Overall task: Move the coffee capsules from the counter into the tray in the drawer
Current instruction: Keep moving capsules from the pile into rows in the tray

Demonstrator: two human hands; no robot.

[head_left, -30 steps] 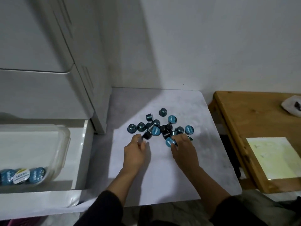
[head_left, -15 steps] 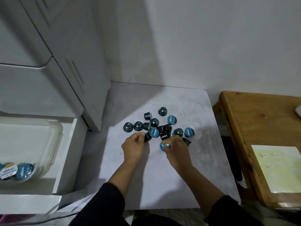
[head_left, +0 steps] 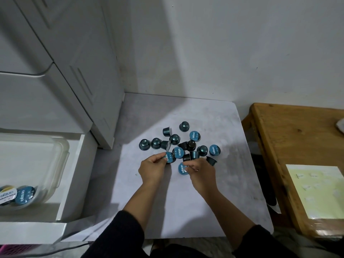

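Coffee capsules, dark teal with blue foil lids, lie in a loose cluster on the counter, just beyond my fingertips. My left hand pinches one capsule at the near left edge of the cluster, foil lid facing up. My right hand curls its fingers round a second capsule, lifted or tipped toward me, lid showing, at the near edge of the pile. Both capsules remain close to the heap; whether either is clear of the counter I cannot tell.

Well to the left of my left hand, and lower, the drawer stands pulled out. In it sits the clear plastic tray, holding a few capsules at its near corner, partly cut off by the picture's edge.

Progress, as I judge it: early. Only a few capsules are in the tray, while well over a dozen remain on the counter, some upright, some on their sides, several touching. The two in my hands are picked but not yet carried across.

To my right, apart from the counter, stands a wooden table bearing a pale yellow sheet.
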